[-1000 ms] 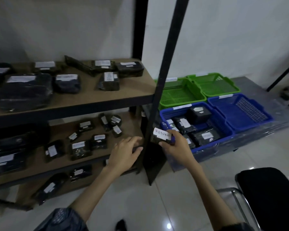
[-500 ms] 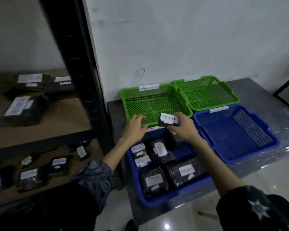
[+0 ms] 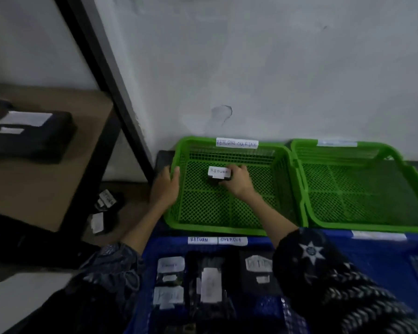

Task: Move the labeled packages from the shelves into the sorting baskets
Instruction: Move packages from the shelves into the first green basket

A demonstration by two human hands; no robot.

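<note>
My right hand (image 3: pixel 238 183) grips a small black package (image 3: pixel 219 175) with a white label reading RETURN, low inside the left green basket (image 3: pixel 227 227), whose back rim carries a RETURN OVERDUE tag. My left hand (image 3: pixel 165 186) rests on that basket's left rim, fingers over the edge. Whether the package touches the basket floor is unclear. Below it, a blue basket (image 3: pixel 229 241) tagged RETURN and OVERDUE holds several black labeled packages (image 3: pixel 209 283).
A second green basket (image 3: pixel 362 225) stands to the right and another blue basket (image 3: pixel 381 249) sits at the lower right. The shelf unit's black post (image 3: pixel 106 75) slants at left; a large black package (image 3: pixel 27 136) lies on the shelf, smaller ones (image 3: pixel 105 203) below.
The right hand carried the RETURN package from above the blue basket forward into the left green basket. My left hand shifted onto the green basket's left rim, and the view came closer.
</note>
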